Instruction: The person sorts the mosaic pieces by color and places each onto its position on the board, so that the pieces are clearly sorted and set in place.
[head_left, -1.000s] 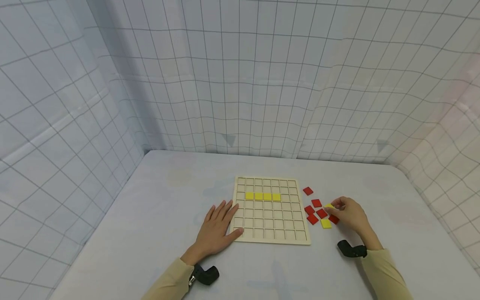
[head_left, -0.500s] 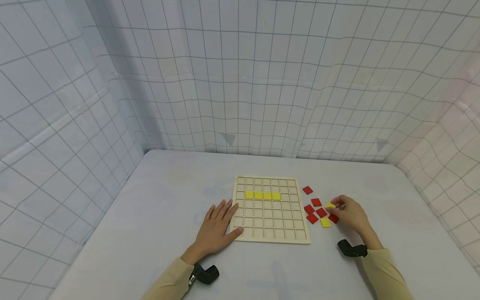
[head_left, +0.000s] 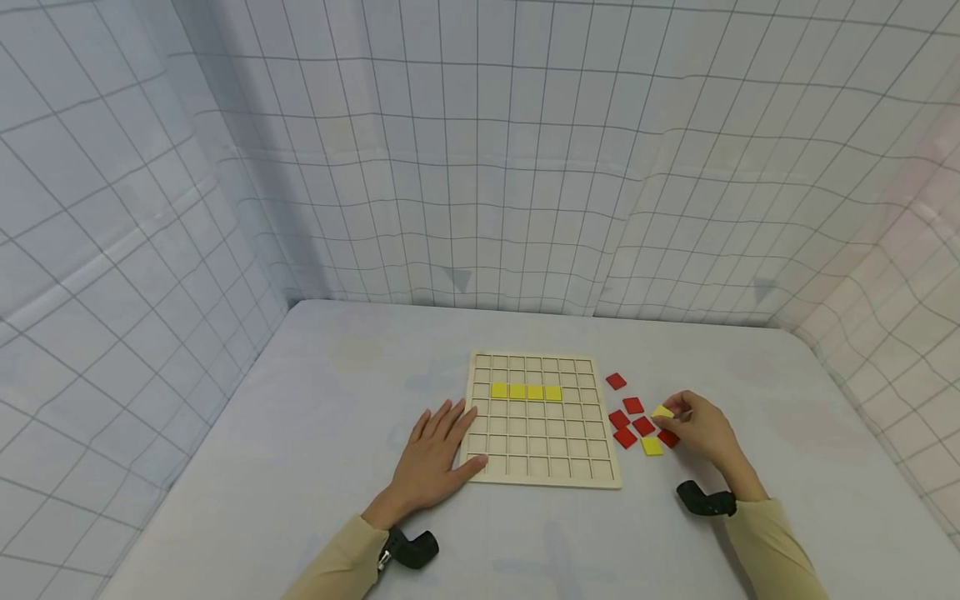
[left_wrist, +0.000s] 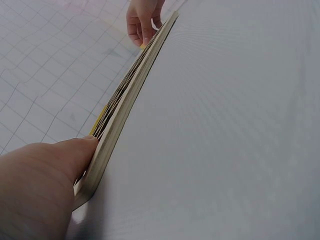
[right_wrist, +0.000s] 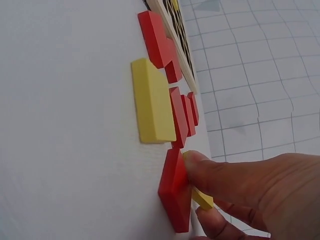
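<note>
I have the right hand (head_left: 700, 425) pinching one yellow tile (right_wrist: 203, 199) between thumb and fingers, over at the far right of the loose pieces. A pinch seems the sensible hold for something so small and thin: it leaves part of the tile uncovered. From my wrist view I can't be sure whether the tile is clear of the bench (head_left: 360, 392), since the thumb covers much of it.

Just beside the thumb a red tile (right_wrist: 176, 192) lies flat. A little further out I see a second yellow tile (head_left: 652, 447) and five more red tiles (head_left: 633, 405), scattered loosely near the right edge of the board (head_left: 540, 483). I take them to be set there so the right hand has only a short reach between pieces and grid.

On the board itself, four yellow tiles (head_left: 517, 392) sit side by side in one row toward the far edge, each in its own cell, the ridges keeping the line straight.

Across from all this, the left hand (head_left: 429, 471) has its fingers spread, fingertips and thumb resting on the board's left edge. I read that as steadying: a light board could slide easily.
</note>
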